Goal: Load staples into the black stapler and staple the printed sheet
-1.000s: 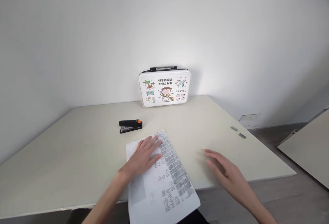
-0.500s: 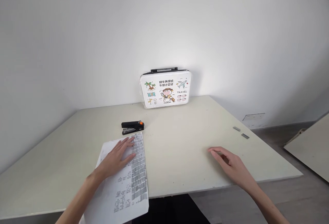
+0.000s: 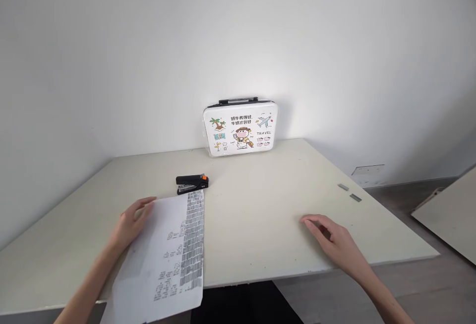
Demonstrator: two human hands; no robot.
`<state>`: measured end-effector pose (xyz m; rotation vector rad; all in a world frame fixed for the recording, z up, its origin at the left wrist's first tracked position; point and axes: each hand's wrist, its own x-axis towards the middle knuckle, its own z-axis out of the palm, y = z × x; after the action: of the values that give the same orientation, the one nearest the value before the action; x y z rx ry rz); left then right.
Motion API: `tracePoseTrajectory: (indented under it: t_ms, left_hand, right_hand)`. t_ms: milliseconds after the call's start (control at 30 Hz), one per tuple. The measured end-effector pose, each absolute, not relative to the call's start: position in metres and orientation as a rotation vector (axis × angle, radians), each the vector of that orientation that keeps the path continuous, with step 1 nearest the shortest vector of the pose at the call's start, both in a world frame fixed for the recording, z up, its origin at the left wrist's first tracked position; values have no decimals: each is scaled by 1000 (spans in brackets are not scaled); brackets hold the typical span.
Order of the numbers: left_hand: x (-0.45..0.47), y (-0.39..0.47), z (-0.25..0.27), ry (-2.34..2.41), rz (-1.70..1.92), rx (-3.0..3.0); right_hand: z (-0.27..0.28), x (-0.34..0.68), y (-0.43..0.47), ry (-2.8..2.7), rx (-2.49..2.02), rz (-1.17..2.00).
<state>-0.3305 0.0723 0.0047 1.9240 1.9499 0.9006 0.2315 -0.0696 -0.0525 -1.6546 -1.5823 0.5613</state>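
A sheet of printed paper (image 3: 163, 244) lies tilted on the table, its bottom end jutting past the front edge. Dark scribbled-looking bands run down its right side. At the sheet's upper left edge is my left hand (image 3: 132, 222), thumb and fingers closed on that margin. Just beyond the paper's top right corner sits a black stapler (image 3: 192, 183) with an orange patch. My right hand (image 3: 334, 242) rests by the table's front right, fingers curled and thumb against the index finger, with nothing visible in it.
A white cartoon-printed case (image 3: 241, 129) with a black handle leans on the wall at the back of the table (image 3: 256, 225). Two small grey staple strips, one a staple strip (image 3: 355, 197) nearer me, lie near the right edge. Another pale surface (image 3: 449, 215) stands far right.
My left hand has slid from flat on the paper to its left edge and closed there. The paper has shifted and turned slightly left. My right hand stays in place.
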Motion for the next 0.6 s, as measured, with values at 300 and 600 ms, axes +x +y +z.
tracePoseTrajectory:
  t_ms: [300, 600]
  left_hand:
    - [-338, 67, 5, 2014, 1130, 1606]
    - [-326, 56, 0, 2120, 788, 2024]
  right_hand:
    - [-61, 232, -72, -1543, -1693, 497]
    - [-62, 232, -72, -1508, -1703, 495]
